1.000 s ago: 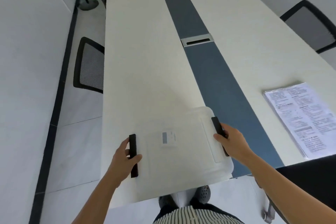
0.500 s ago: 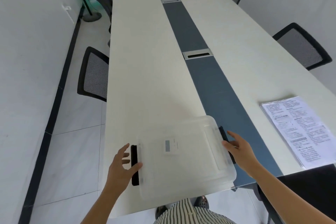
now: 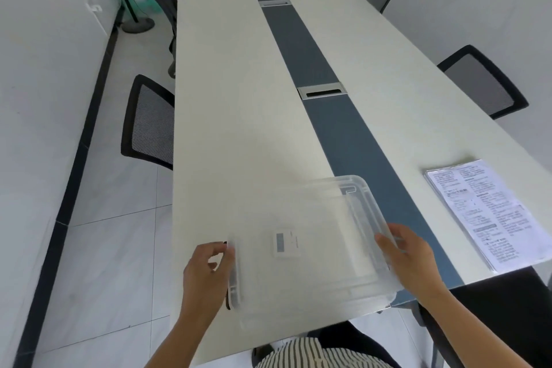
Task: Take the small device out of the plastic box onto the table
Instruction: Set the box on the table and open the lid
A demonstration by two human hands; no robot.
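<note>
A clear plastic box (image 3: 298, 305) sits at the near edge of the long white table (image 3: 239, 98). Its clear lid (image 3: 322, 206) looks slightly raised and skewed over it. Through the lid I see the small device (image 3: 285, 242), white with a grey screen, lying inside the box. My left hand (image 3: 206, 272) pinches the lid's left edge, just above a black latch (image 3: 228, 303). My right hand (image 3: 409, 260) grips the lid's right edge. The right latch is hidden.
A sheet of printed paper (image 3: 490, 212) lies on the table to the right. A blue-grey strip with a metal cable hatch (image 3: 322, 92) runs down the middle. Black mesh chairs stand at the left (image 3: 149, 125) and right (image 3: 484, 84).
Both hands left the black side latches and took hold of the lid's edges. The lid has shifted and risen a little. The view tilted up along the table.
</note>
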